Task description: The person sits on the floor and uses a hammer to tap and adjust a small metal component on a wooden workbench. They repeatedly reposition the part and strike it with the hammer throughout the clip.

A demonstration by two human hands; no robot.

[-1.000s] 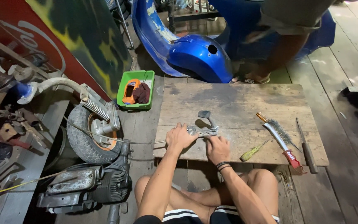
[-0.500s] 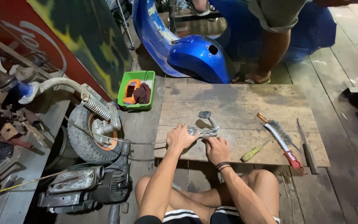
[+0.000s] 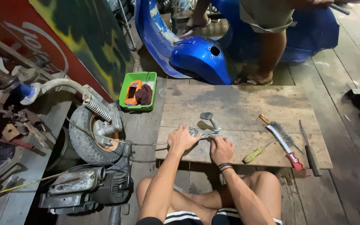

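On the worn, grey wooden board (image 3: 238, 108), the left hand (image 3: 183, 139) curls closed over one end of a bent, dull metal lever (image 3: 208, 125); the right hand (image 3: 221, 150), fingers folded, presses at its 5 o'clock. A yellow-handled screwdriver (image 3: 256, 153) lies at 3 o'clock, with a bristly wire brush (image 3: 283, 139) beyond it. Glossy blue scooter body (image 3: 198, 56) stands at 12 o'clock.

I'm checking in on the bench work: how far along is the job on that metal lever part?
Done: the grey metal lever part lies off the scooter on the wooden board. In hand: the left hand and right hand both press on it. Left: the wire brush, yellow-handled screwdriver and file lie untouched beside it.
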